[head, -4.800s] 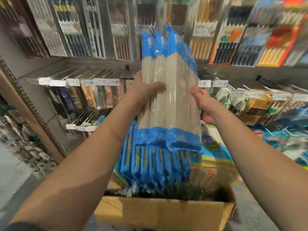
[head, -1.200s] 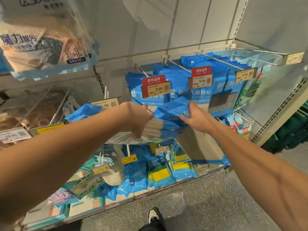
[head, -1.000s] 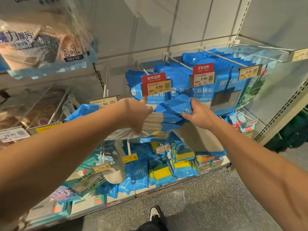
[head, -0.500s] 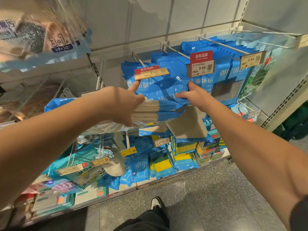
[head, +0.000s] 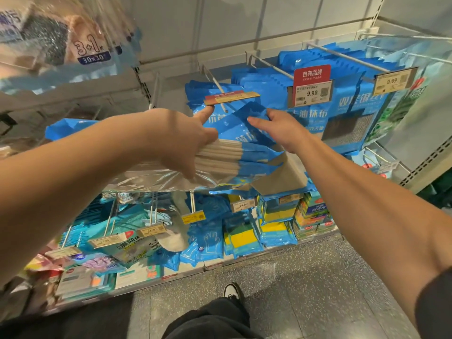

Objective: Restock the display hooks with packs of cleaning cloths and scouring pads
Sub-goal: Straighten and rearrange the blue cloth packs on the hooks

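The left hand (head: 178, 140) grips a stack of cloth packs (head: 220, 157), fingers curled round its middle, with the index finger stretched up to touch the underside of a price tag (head: 232, 97) tipped up flat at the end of a hook (head: 216, 88). The stack lies sideways in front of the rack, its blue headers pointing right. The right hand (head: 281, 130) pinches the blue header of the top pack (head: 247, 123), thumb on the near face and fingers behind it, just below the hook's tip. Blue packs already hang on that hook and on the next hook (head: 271, 64) to the right, which carries a red 9.99 tag (head: 311, 85). Sponge packs (head: 244, 237) hang on the row below. A black shoe (head: 232, 291) stands on the speckled floor (head: 305, 277).
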{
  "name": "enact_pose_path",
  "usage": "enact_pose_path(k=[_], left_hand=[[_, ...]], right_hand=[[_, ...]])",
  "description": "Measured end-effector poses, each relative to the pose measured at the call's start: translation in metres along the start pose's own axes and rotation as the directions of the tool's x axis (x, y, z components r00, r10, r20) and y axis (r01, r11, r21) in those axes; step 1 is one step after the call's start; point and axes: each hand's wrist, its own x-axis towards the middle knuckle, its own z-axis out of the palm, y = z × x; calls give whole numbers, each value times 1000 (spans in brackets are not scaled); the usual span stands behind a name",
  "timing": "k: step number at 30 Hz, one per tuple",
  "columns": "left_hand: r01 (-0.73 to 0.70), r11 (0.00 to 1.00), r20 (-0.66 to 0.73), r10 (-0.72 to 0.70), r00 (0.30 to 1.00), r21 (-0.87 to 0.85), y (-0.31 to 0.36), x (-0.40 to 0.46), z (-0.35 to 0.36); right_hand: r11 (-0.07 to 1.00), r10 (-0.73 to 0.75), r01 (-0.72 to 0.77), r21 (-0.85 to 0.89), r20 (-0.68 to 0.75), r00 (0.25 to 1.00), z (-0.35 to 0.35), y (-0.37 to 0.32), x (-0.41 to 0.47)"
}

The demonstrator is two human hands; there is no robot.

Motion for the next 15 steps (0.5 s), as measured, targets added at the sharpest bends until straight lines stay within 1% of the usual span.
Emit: enact_pose_path(k=[5,7,11,14,15], left_hand=[[-4,1000,-32,3,999,-13,-3,3,-2],[-10,1000,-31,10,999,-20,-4,4,-2],[-22,999,-30,22,999,-23,-4,3,-3],[-14,999,-28,13,1000,-30,-6,3,-3],[-12,999,-28,11,1000,-32,-7,4,-3]], right_hand=[[995,41,-36,94,-48,998,5,-2,10],[991,34,-29,130,-37,999,7,-5,11],[958,62,-54,280,-20,998,10,-3,14],[886,111,-92,454,-14,994,11,-1,15],[874,118,-98,475,-12,993,11,-1,15]])
